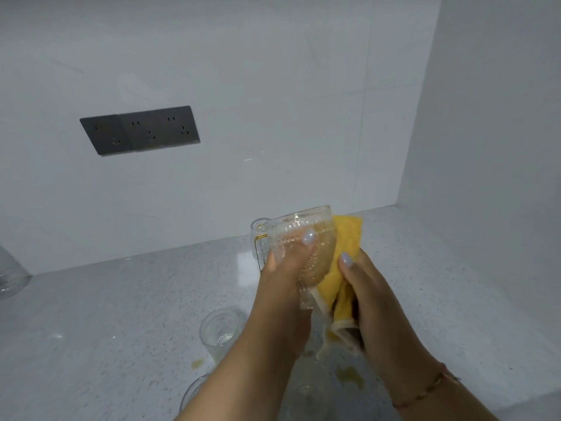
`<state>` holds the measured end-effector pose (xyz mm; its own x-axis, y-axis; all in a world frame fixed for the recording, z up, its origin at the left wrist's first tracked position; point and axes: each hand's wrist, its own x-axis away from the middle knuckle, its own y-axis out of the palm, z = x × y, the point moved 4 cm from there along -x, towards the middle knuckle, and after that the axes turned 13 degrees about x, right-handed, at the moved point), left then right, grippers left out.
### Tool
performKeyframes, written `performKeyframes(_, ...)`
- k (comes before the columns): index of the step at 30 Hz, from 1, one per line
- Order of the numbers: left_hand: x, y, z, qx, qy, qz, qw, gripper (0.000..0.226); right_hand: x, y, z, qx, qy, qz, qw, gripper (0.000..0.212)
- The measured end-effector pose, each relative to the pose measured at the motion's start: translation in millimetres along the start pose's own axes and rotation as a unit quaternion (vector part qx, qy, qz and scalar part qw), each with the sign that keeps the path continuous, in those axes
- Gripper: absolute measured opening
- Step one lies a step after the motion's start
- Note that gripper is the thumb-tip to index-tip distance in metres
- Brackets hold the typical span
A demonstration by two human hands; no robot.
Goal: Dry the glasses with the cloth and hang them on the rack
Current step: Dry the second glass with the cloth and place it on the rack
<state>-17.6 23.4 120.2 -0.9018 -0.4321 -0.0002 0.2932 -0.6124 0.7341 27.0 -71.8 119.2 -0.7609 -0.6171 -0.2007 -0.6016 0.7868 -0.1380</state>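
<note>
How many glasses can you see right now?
5: one in the left hand, one on the rack behind it, two below the left arm, one at the left edge. More may be hidden.

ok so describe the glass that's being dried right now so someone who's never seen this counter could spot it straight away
Start at the grey speckled countertop near the white wall corner, where two hands meet above it. The left hand grips a clear glass, with a yellow cloth in the right hand pressed against it. Unlike the other glasses standing on the counter, it is lifted, tilted and has a bumpy texture.
</note>
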Motion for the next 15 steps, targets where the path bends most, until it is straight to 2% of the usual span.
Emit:
performKeyframes(3, -10, -9, 6, 0.064, -0.023, 0.022, 0.997, 0.049, 4, -6, 18, -0.001, 0.066, 0.068, 0.995, 0.049)
performKeyframes(5, -14, -15, 11, 0.058, -0.042, 0.030, 0.997, 0.046, 4, -16, 23, -0.070, 0.114, 0.093, 0.987, 0.042)
performKeyframes(6, -15, -19, 14, 0.035, -0.046, 0.031, 0.998, 0.041, 1, -24, 20, -0.109, 0.122, 0.097, 0.982, 0.047)
performKeyframes(8, -15, -31, 17, -0.015, -0.046, 0.018, 0.999, 0.024, -10, -45, 10, -0.146, 0.104, 0.108, 0.978, 0.074)
performKeyframes(9, -13, -35, 18, -0.047, -0.053, 0.006, 0.998, 0.028, -16, -55, 0, -0.138, 0.078, 0.113, 0.981, 0.074)
performKeyframes(12, -10, -39, 15, -0.156, -0.091, -0.022, 0.983, 0.068, -36, -65, -26, -0.027, -0.023, 0.103, 0.994, 0.018)
performKeyframes(13, -10, -38, 13, -0.170, -0.098, -0.031, 0.980, 0.078, -38, -59, -33, 0.044, -0.045, 0.073, 0.995, 0.010)
performKeyframes(14, -11, -37, 12, -0.175, -0.107, -0.038, 0.978, 0.086, -39, -50, -34, 0.096, -0.060, 0.012, 0.993, 0.007)
performKeyframes(15, -11, -35, 13, -0.167, -0.110, -0.047, 0.979, 0.089, -37, -40, -34, 0.136, -0.073, -0.056, 0.986, 0.018)
